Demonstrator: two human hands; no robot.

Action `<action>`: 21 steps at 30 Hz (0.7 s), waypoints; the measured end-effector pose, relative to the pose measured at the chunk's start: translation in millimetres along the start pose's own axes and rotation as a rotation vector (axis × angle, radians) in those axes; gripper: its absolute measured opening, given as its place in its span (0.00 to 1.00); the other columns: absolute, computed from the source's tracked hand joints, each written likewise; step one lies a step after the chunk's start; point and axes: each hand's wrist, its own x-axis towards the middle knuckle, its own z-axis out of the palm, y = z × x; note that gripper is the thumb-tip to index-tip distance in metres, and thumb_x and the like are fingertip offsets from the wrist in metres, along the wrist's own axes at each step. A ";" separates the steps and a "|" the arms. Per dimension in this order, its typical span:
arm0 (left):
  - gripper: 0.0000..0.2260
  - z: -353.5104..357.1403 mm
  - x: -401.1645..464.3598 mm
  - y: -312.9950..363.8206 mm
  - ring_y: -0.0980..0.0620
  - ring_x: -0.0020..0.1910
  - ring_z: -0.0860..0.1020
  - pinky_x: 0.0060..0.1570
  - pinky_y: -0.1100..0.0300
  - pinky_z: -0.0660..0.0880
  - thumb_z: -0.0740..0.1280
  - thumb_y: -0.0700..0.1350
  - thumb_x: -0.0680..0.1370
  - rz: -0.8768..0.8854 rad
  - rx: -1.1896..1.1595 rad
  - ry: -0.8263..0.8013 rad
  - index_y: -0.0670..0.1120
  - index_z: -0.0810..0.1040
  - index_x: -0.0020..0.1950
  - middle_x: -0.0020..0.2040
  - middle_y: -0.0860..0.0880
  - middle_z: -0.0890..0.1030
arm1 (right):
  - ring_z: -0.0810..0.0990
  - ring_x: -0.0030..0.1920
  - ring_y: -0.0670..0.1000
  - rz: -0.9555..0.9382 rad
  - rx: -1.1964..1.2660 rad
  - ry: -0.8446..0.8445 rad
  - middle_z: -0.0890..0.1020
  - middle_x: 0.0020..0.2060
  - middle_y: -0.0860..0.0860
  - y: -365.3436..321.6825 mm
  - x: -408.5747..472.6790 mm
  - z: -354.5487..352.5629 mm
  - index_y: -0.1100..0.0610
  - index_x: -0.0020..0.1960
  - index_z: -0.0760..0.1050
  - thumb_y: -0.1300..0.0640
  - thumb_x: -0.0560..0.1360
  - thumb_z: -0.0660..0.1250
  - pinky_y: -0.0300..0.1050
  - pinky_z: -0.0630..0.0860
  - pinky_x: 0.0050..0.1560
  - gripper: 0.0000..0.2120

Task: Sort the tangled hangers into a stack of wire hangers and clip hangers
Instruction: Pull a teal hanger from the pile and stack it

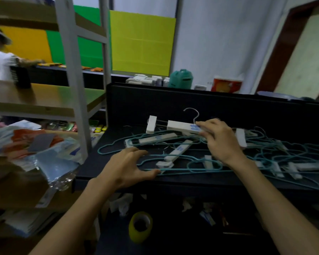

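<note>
A tangle of teal wire hangers (206, 169) and white clip hangers lies on the black table (173, 107). My right hand (216, 139) grips the bar of one white clip hanger (182, 126), lifted above the pile with its metal hook pointing up and a clip (151, 124) at its left end. My left hand (129, 166) rests with fingers spread on the table's front left; its thumb touches a teal wire hanger. Other white clip hangers (179, 150) lie under and among the wires, and more sit at the right (309, 166).
A metal shelf rack (75, 89) stands to the left, with plastic bags (35, 153) piled beside it. A roll of yellow tape (140, 226) lies on the floor below the table. A person stands at far left. Boxes and a green jug (180, 79) sit behind the table's back panel.
</note>
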 end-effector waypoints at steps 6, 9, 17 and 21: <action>0.40 28.5 30.4 50.7 0.51 0.58 0.73 0.54 0.55 0.74 0.57 0.75 0.64 0.158 -0.039 0.047 0.52 0.71 0.68 0.62 0.52 0.73 | 0.71 0.52 0.52 0.088 -0.087 0.032 0.76 0.52 0.51 34.7 -40.7 -36.6 0.54 0.64 0.74 0.60 0.78 0.62 0.45 0.68 0.50 0.15; 0.40 40.4 42.4 79.2 0.51 0.58 0.72 0.53 0.56 0.72 0.57 0.74 0.64 0.218 -0.023 0.116 0.50 0.71 0.69 0.62 0.51 0.73 | 0.72 0.53 0.52 0.139 -0.128 0.058 0.76 0.52 0.51 58.1 -57.8 -58.9 0.55 0.63 0.75 0.61 0.78 0.63 0.46 0.69 0.50 0.15; 0.43 92.8 78.4 195.5 0.51 0.62 0.69 0.60 0.56 0.68 0.53 0.76 0.64 0.358 0.036 0.051 0.50 0.67 0.71 0.66 0.51 0.71 | 0.72 0.52 0.52 0.284 -0.176 0.123 0.76 0.52 0.51 155.8 -130.1 -134.0 0.54 0.64 0.74 0.59 0.78 0.62 0.47 0.71 0.48 0.15; 0.44 128.2 96.3 270.0 0.50 0.63 0.69 0.61 0.54 0.67 0.52 0.78 0.64 0.425 0.047 0.010 0.50 0.68 0.71 0.66 0.50 0.72 | 0.73 0.53 0.53 0.359 -0.237 0.176 0.77 0.52 0.51 217.8 -174.3 -190.8 0.55 0.63 0.76 0.60 0.77 0.63 0.46 0.70 0.49 0.15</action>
